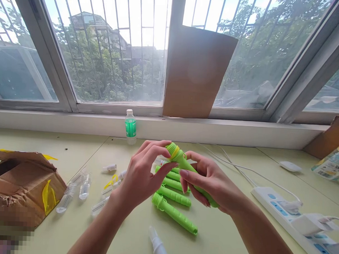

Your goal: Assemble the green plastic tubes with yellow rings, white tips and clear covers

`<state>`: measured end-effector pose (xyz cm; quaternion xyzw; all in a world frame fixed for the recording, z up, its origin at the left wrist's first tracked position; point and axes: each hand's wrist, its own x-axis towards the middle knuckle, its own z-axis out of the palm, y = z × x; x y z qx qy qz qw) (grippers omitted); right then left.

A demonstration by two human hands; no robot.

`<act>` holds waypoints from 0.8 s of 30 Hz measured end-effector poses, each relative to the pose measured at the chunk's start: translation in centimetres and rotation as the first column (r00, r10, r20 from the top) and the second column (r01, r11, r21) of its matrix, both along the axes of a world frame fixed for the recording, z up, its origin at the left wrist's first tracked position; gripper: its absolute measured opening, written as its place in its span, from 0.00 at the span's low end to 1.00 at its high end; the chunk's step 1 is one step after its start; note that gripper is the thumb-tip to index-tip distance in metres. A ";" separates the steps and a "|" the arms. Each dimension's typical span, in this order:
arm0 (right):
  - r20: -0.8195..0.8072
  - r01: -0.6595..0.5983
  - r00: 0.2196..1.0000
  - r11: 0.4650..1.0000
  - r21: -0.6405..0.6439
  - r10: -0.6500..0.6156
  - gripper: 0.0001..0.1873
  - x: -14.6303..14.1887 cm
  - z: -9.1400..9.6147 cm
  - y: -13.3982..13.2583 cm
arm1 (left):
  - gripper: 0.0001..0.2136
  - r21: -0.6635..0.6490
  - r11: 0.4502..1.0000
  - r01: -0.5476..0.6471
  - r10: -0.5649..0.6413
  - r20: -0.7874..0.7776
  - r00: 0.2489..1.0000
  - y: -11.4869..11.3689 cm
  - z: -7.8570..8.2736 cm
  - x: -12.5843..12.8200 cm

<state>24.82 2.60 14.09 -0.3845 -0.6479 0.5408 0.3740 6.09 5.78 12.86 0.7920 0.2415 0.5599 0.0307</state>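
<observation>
My right hand (209, 180) is wrapped round a green plastic tube (185, 164), held tilted above the pale table (224, 232). A yellow ring sits just below the tube's threaded head. My left hand (144, 174) pinches that head end with thumb and fingertips. Under my hands lie several more green tubes (174, 212) side by side. Clear plastic tubes (85, 187) and small white caps (109, 168) are scattered to the left. A white nozzle part (157, 245) lies near the front edge.
A torn cardboard box (19, 188) stands at the left. A small water bottle (130, 127) stands by the window sill. A white power strip (294, 216) with plugs and cables lies at the right. A cardboard sheet (196, 72) leans on the window.
</observation>
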 end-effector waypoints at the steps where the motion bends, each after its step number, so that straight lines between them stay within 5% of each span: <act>1: -0.016 0.000 1.000 1.000 0.000 0.000 0.11 0.0 0.0 0.0 | 0.08 -0.005 1.000 0.001 -0.001 -0.001 1.000 0.0 0.0 0.0; 15: -0.141 -0.035 0.990 0.999 -0.036 0.030 0.11 0.1 -0.3 0.6 | 0.11 0.005 1.000 0.025 -0.025 -0.040 0.999 -0.1 0.3 -0.4; 24: 0.003 -0.014 1.000 1.000 -0.010 0.014 0.16 0.2 0.0 0.7 | 0.08 0.062 0.998 -0.021 0.023 -0.042 0.999 0.7 -0.1 -0.4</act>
